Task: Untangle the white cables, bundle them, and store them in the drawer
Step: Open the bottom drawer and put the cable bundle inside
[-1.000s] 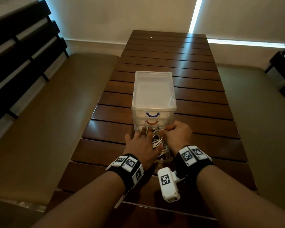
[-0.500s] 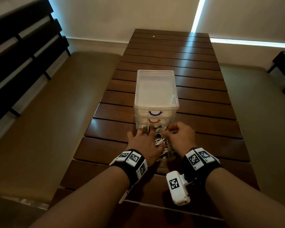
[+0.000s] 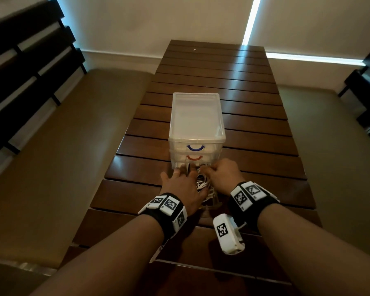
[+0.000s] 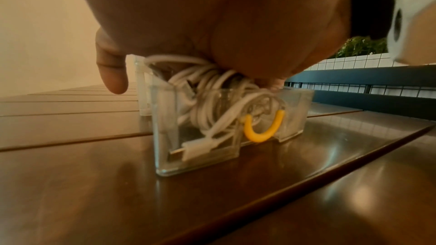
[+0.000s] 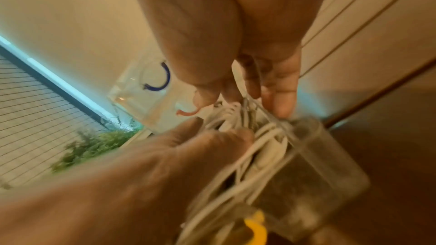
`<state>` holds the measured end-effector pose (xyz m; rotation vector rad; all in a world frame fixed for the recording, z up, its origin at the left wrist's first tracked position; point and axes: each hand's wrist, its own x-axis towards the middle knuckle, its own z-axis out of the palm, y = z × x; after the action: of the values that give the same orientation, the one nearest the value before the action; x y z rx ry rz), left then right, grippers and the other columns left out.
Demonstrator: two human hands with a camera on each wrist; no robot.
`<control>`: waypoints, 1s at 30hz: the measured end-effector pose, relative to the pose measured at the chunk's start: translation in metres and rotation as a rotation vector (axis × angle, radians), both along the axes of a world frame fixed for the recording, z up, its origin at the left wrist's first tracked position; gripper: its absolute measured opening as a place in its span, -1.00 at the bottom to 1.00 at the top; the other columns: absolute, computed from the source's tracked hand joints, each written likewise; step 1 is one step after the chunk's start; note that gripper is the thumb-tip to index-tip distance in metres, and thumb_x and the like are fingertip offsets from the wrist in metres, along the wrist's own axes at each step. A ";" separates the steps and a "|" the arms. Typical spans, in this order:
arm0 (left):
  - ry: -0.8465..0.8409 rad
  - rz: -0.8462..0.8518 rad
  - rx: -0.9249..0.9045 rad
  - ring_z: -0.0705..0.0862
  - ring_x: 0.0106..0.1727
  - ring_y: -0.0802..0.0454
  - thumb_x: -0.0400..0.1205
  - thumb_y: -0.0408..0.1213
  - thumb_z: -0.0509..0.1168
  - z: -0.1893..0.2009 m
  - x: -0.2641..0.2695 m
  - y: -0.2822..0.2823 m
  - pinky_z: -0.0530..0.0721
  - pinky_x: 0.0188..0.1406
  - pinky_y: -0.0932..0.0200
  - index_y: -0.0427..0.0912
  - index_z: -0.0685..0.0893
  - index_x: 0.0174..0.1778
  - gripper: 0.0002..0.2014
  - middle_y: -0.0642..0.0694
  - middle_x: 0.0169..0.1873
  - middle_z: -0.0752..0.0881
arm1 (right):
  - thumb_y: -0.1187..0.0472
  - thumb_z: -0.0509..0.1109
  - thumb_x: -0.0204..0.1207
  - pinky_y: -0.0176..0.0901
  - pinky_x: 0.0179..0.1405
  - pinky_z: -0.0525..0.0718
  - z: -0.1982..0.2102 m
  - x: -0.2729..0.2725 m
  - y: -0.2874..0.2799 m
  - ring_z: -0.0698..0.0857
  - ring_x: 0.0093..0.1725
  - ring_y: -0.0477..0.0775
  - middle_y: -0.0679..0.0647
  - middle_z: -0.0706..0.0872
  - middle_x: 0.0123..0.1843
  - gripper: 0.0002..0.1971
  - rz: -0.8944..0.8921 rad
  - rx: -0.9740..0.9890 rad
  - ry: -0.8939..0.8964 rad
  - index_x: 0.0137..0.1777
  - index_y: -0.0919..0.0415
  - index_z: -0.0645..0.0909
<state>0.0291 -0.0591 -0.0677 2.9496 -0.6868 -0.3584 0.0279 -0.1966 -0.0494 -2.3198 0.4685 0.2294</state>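
A bundle of white cables (image 4: 212,100) lies in the pulled-out clear bottom drawer (image 4: 295,103), which has a yellow handle (image 4: 263,129). My left hand (image 3: 179,186) lies flat on the cables (image 3: 202,182), its palm pressing them down into the drawer and its fingers reaching toward the unit. My right hand (image 3: 221,174) is curled at the drawer's right side. In the right wrist view its thumb and fingers (image 5: 278,90) pinch the drawer's thin clear rim (image 5: 330,174) beside the cables (image 5: 266,146).
The clear drawer unit (image 3: 197,124) stands mid-table, with a blue handle (image 3: 195,148) and a red handle (image 3: 194,157) on its two closed upper drawers. The slatted wooden table (image 3: 254,133) stretches away behind it. Cushioned benches flank both sides.
Both hands keep their places at the drawer. Only the head view has shifted slightly.
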 end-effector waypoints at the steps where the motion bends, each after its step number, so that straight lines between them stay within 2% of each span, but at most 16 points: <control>1: 0.004 0.005 -0.005 0.24 0.57 -0.15 0.61 0.29 -0.04 0.000 -0.001 0.000 0.22 0.34 -0.35 -0.03 0.12 0.63 -0.28 -0.13 0.49 0.48 | 0.00 0.45 0.54 -0.31 -0.39 0.50 -0.002 0.002 0.001 0.70 -0.28 -0.01 0.04 0.71 -0.33 -0.69 -0.101 0.027 -0.020 -0.09 0.29 0.77; 3: 0.007 0.011 -0.009 0.24 0.56 -0.15 0.61 0.30 -0.04 0.000 0.000 0.000 0.24 0.34 -0.35 0.00 0.11 0.63 -0.28 -0.12 0.48 0.48 | -0.04 0.55 0.41 -0.28 -0.40 0.52 -0.009 0.007 0.004 0.72 -0.27 0.06 0.07 0.76 -0.27 -0.71 -0.264 0.087 -0.038 -0.12 0.21 0.79; 6: 0.013 0.014 -0.017 0.24 0.55 -0.16 0.59 0.32 -0.04 -0.004 0.002 0.000 0.24 0.32 -0.35 0.02 0.06 0.63 -0.26 -0.12 0.48 0.48 | -0.07 0.60 0.31 -0.25 -0.40 0.58 -0.016 0.013 0.009 0.72 -0.27 0.10 0.07 0.77 -0.24 -0.68 -0.364 0.105 -0.007 -0.15 0.19 0.76; 9: 0.044 0.009 -0.018 0.18 0.59 -0.20 0.59 0.32 -0.03 -0.006 0.002 0.001 0.22 0.35 -0.38 0.01 -0.07 0.66 -0.21 -0.16 0.54 0.40 | 0.02 0.63 0.24 -0.12 -0.27 0.70 -0.019 0.017 0.007 0.73 -0.22 0.17 0.17 0.76 -0.14 -0.59 -0.476 0.175 0.010 -0.06 0.29 0.66; 11: 0.065 -0.007 -0.020 0.16 0.61 -0.21 0.59 0.34 -0.03 -0.007 0.003 0.002 0.20 0.37 -0.40 0.01 -0.15 0.67 -0.18 -0.18 0.58 0.35 | 0.15 0.63 0.25 -0.12 -0.33 0.69 -0.016 0.020 0.001 0.68 -0.28 0.15 0.16 0.68 -0.16 -0.54 -0.542 0.269 0.020 0.00 0.33 0.51; 13: 0.071 -0.015 -0.026 0.15 0.62 -0.21 0.60 0.36 -0.05 -0.007 0.003 0.003 0.18 0.38 -0.42 0.02 -0.19 0.68 -0.16 -0.18 0.61 0.29 | 0.22 0.55 0.31 -0.17 -0.47 0.61 -0.014 0.022 -0.005 0.68 -0.31 0.17 0.21 0.72 -0.13 -0.67 -0.495 0.279 0.050 -0.01 0.33 0.54; 15: 0.073 0.000 -0.025 0.14 0.63 -0.20 0.60 0.35 -0.05 -0.007 0.003 0.002 0.15 0.39 -0.43 0.03 -0.20 0.67 -0.17 -0.17 0.63 0.26 | 0.20 0.51 0.36 -0.12 -0.46 0.63 -0.013 0.021 -0.007 0.68 -0.28 0.17 0.18 0.71 -0.14 -0.78 -0.424 0.248 0.041 -0.09 0.22 0.54; 17: 0.065 0.009 -0.013 0.14 0.63 -0.19 0.60 0.34 -0.05 -0.006 0.002 0.001 0.14 0.39 -0.42 0.03 -0.17 0.67 -0.19 -0.16 0.62 0.28 | 0.12 0.56 0.38 0.06 -0.27 0.77 -0.018 0.017 -0.009 0.71 -0.17 0.16 0.11 0.68 -0.12 -0.69 -0.347 0.267 0.026 -0.06 0.13 0.47; 18: 0.061 0.009 -0.007 0.15 0.63 -0.18 0.60 0.34 -0.05 -0.006 0.002 0.001 0.14 0.39 -0.41 0.04 -0.15 0.67 -0.19 -0.16 0.61 0.30 | 0.08 0.57 0.39 0.15 -0.16 0.80 -0.019 0.014 -0.011 0.73 -0.09 0.16 0.11 0.68 -0.05 -0.64 -0.307 0.329 0.037 0.04 0.11 0.46; 20: 0.053 0.008 -0.006 0.17 0.62 -0.18 0.59 0.35 -0.06 -0.007 0.002 0.001 0.15 0.37 -0.40 0.03 -0.12 0.67 -0.20 -0.16 0.60 0.33 | 0.06 0.58 0.41 0.25 -0.07 0.80 -0.022 0.009 -0.020 0.74 0.09 0.21 0.12 0.68 0.15 -0.34 -0.275 0.559 0.058 0.43 0.06 0.33; 21: 0.047 0.010 -0.009 0.18 0.61 -0.19 0.59 0.36 -0.07 -0.007 0.003 0.001 0.15 0.37 -0.40 0.03 -0.11 0.67 -0.20 -0.16 0.59 0.34 | 0.06 0.60 0.37 0.25 -0.08 0.79 -0.022 0.008 -0.024 0.72 0.16 0.23 0.11 0.66 0.24 -0.16 -0.250 0.657 0.053 0.56 -0.08 0.18; 22: 0.046 0.011 -0.013 0.18 0.60 -0.19 0.58 0.36 -0.07 -0.008 0.003 0.001 0.16 0.37 -0.40 0.03 -0.10 0.67 -0.20 -0.15 0.59 0.34 | 0.06 0.63 0.30 0.24 -0.10 0.79 -0.021 0.008 -0.027 0.70 0.22 0.23 0.08 0.63 0.32 -0.04 -0.195 0.699 0.059 0.59 -0.20 0.11; 23: 0.050 0.012 -0.016 0.18 0.61 -0.18 0.58 0.37 -0.07 -0.009 0.003 0.001 0.16 0.39 -0.40 0.04 -0.10 0.67 -0.19 -0.14 0.60 0.32 | 0.07 0.65 0.24 0.25 -0.11 0.79 -0.020 0.007 -0.030 0.68 0.25 0.23 0.03 0.60 0.37 -0.03 -0.126 0.716 0.064 0.57 -0.24 0.15; 25: 0.062 0.019 -0.018 0.14 0.63 -0.18 0.58 0.37 -0.07 -0.009 0.002 0.001 0.16 0.42 -0.41 0.05 -0.12 0.68 -0.18 -0.13 0.64 0.23 | 0.18 0.66 0.26 0.21 -0.12 0.80 -0.014 0.007 -0.030 0.69 0.23 0.22 0.03 0.60 0.38 -0.12 -0.047 0.728 0.082 0.52 -0.15 0.28; 27: 0.074 0.029 -0.024 0.09 0.65 -0.19 0.59 0.36 -0.07 -0.008 0.001 0.001 0.14 0.44 -0.41 0.06 -0.16 0.68 -0.18 -0.12 0.67 0.15 | 0.29 0.66 0.27 0.10 -0.21 0.80 -0.015 0.008 -0.034 0.72 0.18 0.23 0.06 0.62 0.35 -0.12 -0.013 0.739 0.092 0.53 -0.09 0.29; 30: 0.087 0.023 -0.023 0.06 0.66 -0.19 0.60 0.37 -0.09 -0.007 0.001 0.001 0.11 0.45 -0.40 0.08 -0.19 0.67 -0.19 -0.11 0.68 0.13 | 0.23 0.72 0.18 0.17 -0.18 0.81 -0.021 0.007 -0.034 0.73 0.16 0.20 -0.01 0.62 0.31 -0.07 -0.002 0.654 0.054 0.50 -0.07 0.29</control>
<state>0.0305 -0.0578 -0.0745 2.8978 -0.6416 -0.4709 0.0347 -0.2307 -0.0700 -1.6765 0.3543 0.3812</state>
